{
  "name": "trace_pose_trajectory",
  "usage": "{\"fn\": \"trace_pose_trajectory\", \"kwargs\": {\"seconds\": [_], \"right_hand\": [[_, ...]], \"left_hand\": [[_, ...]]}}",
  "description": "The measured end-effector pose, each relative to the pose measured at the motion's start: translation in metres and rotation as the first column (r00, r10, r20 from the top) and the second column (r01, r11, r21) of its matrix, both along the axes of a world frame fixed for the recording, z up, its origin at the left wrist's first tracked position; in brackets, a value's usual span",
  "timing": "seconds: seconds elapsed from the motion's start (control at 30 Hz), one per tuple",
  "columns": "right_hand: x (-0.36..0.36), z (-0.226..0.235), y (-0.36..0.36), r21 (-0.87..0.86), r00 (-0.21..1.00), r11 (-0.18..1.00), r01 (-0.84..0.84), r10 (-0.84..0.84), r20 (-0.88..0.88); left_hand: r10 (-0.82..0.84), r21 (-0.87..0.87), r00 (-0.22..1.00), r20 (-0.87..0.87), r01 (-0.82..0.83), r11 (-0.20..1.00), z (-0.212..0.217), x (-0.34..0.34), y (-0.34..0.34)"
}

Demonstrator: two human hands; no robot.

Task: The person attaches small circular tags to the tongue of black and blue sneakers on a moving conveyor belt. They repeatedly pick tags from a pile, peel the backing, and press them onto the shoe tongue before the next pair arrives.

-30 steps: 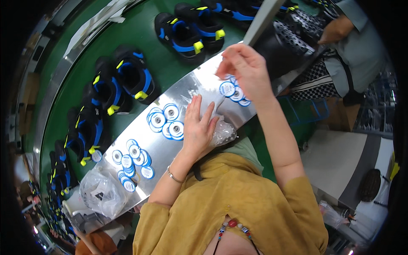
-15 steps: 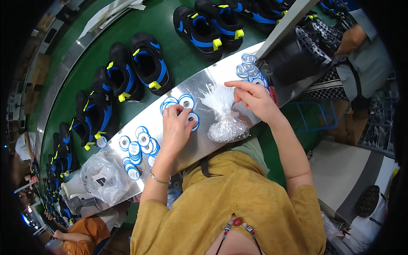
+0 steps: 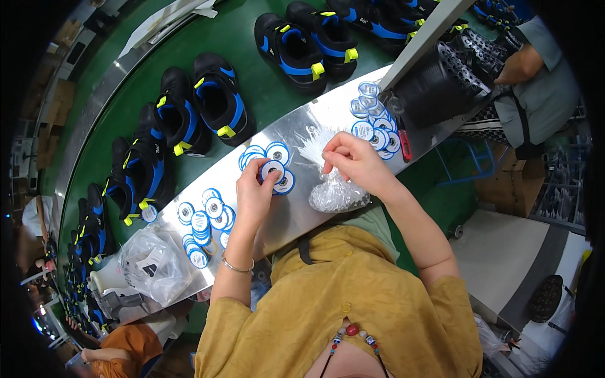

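Observation:
My left hand (image 3: 253, 194) pinches a round blue-rimmed tag (image 3: 271, 169) between thumb and fingers, above more round tags (image 3: 277, 152) lying on the metal shelf (image 3: 302, 220). Over the neck of a bundle of clear plastic strands (image 3: 338, 193) is my right hand (image 3: 356, 162), its fingers curled together. Whether a strand sits between those fingertips is too small to make out. The bundle stands on the shelf with its strands fanned toward the far side.
Black and blue shoes (image 3: 222, 104) line the green conveyor (image 3: 170, 53) beyond the shelf. More tags lie in piles, one left (image 3: 200, 220) and one right (image 3: 380, 139), beside a red-handled tool (image 3: 404, 145). A clear plastic bag (image 3: 155, 264) occupies the left end. A co-worker's arm (image 3: 522, 63) is at right.
My left hand has lifted a tag from the pile. My right hand has moved left and down to the plastic strands, its pointing finger now curled in.

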State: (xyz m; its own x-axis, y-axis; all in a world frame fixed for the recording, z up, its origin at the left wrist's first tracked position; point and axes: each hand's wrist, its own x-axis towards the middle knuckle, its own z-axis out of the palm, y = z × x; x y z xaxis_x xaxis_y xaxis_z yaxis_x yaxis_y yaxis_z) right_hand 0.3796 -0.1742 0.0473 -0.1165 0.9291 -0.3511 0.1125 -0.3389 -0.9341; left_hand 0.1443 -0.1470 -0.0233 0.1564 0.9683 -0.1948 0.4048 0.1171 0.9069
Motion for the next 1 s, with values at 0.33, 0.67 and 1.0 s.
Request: {"fn": "trace_pose_trajectory", "kwargs": {"seconds": [0.33, 0.67, 1.0], "right_hand": [[-0.030, -0.025, 0.004, 0.191, 0.990, 0.981, 0.019, -0.045, 0.136], [-0.053, -0.007, 0.013, 0.320, 0.971, 0.947, -0.005, -0.072, 0.227], [-0.055, -0.001, 0.011, 0.335, 0.982, 0.940, 0.071, -0.124, 0.141]], "left_hand": [[0.079, 0.006, 0.982, 0.174, -0.081, 0.997, 0.009, 0.000, 0.003], [0.015, 0.114, 0.969, 0.248, -0.044, 0.992, 0.024, 0.019, 0.001], [-0.045, 0.487, 0.996, 0.080, 0.000, 0.873, 0.048, 0.031, -0.005]]}}
